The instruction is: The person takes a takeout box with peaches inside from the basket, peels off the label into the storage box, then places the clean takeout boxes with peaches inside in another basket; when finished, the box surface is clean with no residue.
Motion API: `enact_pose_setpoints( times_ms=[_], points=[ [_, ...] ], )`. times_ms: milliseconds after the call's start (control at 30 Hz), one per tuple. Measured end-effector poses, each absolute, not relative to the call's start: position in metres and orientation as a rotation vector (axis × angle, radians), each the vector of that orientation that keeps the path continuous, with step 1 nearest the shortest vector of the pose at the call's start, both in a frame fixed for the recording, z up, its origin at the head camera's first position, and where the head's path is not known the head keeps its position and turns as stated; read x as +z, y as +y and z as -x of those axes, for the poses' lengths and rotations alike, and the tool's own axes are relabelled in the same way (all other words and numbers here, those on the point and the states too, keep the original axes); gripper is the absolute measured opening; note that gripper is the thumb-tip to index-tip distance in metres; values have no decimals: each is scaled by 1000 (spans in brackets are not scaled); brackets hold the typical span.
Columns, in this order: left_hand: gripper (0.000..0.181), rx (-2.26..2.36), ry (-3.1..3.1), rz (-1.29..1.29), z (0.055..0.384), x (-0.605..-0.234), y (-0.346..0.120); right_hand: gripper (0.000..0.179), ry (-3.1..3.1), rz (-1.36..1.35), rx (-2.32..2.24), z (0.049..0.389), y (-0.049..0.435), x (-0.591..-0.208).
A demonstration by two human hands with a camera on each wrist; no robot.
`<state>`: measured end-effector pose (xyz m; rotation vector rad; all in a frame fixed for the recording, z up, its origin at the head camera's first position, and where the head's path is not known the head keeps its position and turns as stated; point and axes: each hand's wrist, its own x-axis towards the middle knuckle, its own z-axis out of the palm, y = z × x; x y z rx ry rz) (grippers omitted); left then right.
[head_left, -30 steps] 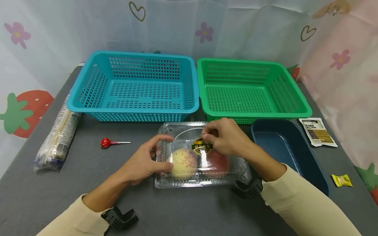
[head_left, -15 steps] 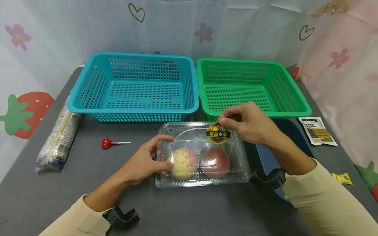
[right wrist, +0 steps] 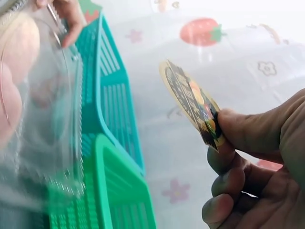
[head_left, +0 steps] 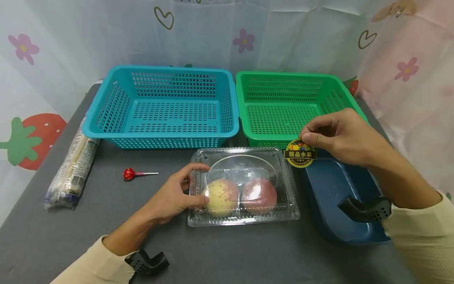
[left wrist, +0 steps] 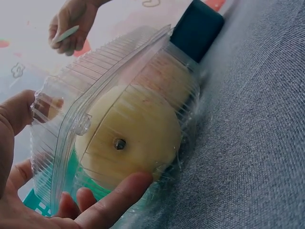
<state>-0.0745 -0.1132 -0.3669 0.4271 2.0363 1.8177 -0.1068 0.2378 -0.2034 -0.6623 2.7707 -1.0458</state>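
Observation:
A clear plastic fruit box [head_left: 244, 165] lies closed on the table, with a yellow peach-like fruit [head_left: 221, 197] and a redder one [head_left: 259, 196] visible inside. My left hand [head_left: 173, 195] grips the box's left end, thumb at the front and fingers at the back. Up close, the left wrist view shows those fingers [left wrist: 112, 202] against the plastic beside the pale fruit. Off the box's right corner, my right hand [head_left: 342, 136] pinches a round black-and-gold sticker [head_left: 300, 154] by its upper edge. In the right wrist view the sticker [right wrist: 193, 102] is seen nearly edge-on between thumb and forefinger.
Behind the box stand a blue basket [head_left: 170, 136] and a green basket [head_left: 305, 139]. A dark blue tray [head_left: 340, 189] sits under my right arm. To the left lie a red lollipop [head_left: 129, 174] and a long plastic-wrapped pack [head_left: 74, 169].
My right hand has carried the sticker rightward, off the box lid and over the tray's left end. The left hand keeps its grip and the box has stayed in place.

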Motion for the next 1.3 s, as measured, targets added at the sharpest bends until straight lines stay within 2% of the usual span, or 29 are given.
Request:
enact_pose_setpoints(
  times_ms=[333, 567, 967, 1300],
  points=[
    [66, 1837, 2011, -420, 73, -369, -114, 10, 2843, 541, -919, 102, 279, -204],
    [66, 1832, 2011, -434, 73, -369, -115, 8, 2808, 610, -874, 104, 304, -215],
    [66, 1830, 2002, -442, 75, -368, -115, 9, 2684, 567, -937, 110, 338, -244],
    [66, 1831, 2001, -436, 75, -368, -116, 13, 2604, 441, -957, 118, 353, -285]
  ],
)
